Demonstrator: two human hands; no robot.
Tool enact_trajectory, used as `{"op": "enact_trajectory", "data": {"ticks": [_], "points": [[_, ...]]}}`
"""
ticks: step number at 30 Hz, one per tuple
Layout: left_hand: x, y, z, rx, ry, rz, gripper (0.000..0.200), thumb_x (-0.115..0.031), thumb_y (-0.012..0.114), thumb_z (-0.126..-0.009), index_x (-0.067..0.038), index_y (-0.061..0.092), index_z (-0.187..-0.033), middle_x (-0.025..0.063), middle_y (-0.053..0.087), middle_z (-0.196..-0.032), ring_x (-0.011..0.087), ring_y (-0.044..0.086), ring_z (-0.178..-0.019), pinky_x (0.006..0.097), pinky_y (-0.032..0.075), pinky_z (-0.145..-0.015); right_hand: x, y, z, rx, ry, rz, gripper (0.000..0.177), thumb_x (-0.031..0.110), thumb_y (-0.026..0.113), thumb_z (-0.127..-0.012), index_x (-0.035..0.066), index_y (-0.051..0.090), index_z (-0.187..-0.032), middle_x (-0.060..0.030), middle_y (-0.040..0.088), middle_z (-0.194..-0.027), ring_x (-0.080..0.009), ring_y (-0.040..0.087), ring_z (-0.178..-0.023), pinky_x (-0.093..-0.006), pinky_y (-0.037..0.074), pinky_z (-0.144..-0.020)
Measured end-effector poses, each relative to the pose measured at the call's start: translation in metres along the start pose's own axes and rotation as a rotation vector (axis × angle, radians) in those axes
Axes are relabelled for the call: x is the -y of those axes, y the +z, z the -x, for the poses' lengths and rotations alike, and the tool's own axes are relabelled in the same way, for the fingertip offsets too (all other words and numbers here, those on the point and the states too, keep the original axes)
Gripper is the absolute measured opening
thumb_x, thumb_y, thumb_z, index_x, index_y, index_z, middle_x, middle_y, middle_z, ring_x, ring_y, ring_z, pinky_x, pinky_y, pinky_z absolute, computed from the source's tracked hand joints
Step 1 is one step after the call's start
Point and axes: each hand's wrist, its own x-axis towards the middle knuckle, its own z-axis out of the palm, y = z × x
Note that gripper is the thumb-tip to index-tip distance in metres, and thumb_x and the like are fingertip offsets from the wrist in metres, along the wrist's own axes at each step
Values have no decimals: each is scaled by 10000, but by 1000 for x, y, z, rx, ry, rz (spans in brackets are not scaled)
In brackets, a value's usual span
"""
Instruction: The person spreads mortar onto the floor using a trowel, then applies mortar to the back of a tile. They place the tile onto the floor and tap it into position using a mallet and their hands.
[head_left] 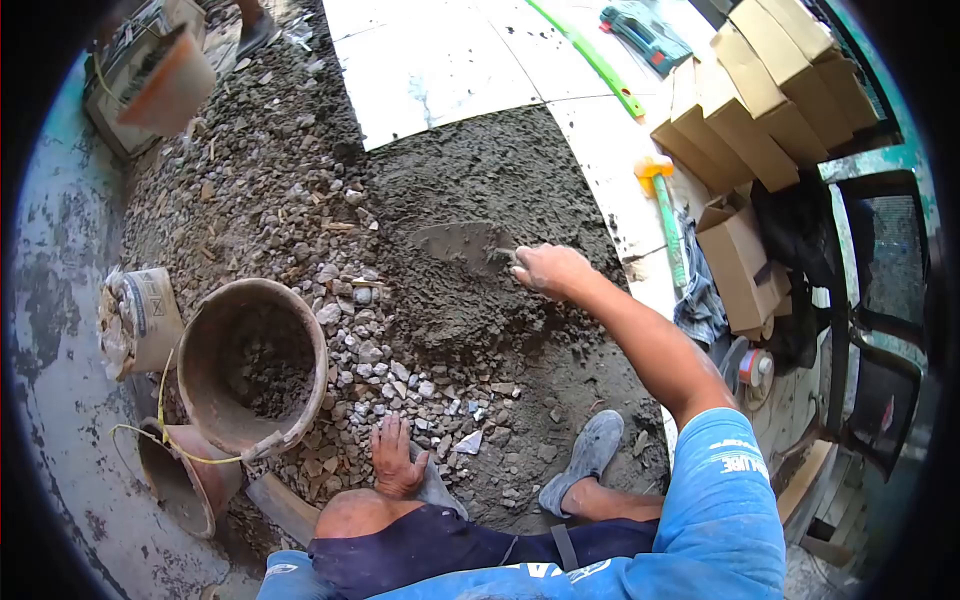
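Note:
My right hand [545,272] is wrapped round the handle of a trowel [452,241], its blade flat against the wet grey mortar [470,180]. Mortar is smeared over the blade. My left hand [398,458] lies with fingers stretched out on the stones beside my knee and shoe, holding nothing. Bordering the mortar are white floor tiles [450,75] at the back and right. To its left spreads a bed of broken stones [370,355].
Left of me stands a bucket [318,365] with some mortar inside, beside a tipped bucket [215,465]. A hammer [665,210], a green level [590,60], a teal power tool [645,38] and cardboard boxes [765,90] line the right. Another person's foot [257,32] shows top left, near a blurred bucket [175,85].

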Motion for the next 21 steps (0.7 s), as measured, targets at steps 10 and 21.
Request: {"op": "enact_trajectory", "data": {"ticks": [10,21], "points": [[3,11,1,-23,-14,0,753,-427,671,-710,36,498,-1278,228,435,-1393,384,369,-1325,538,224,-1099,-37,-58,-68,-101,147,-97,451,408,436,-963,-12,543,-1086,-267,630,-1036,-406,605,-1006,-489,477,-858],[7,13,-2,-33,-21,-14,750,-437,698,-675,19,534,-1248,212,472,-1363,378,407,-1295,550,256,-1082,-109,-86,-83,-110,552,-1245,236,276,451,-938,72,491,-828,-25,475,-632,-152,497,-498,-322,483,-455]]}}
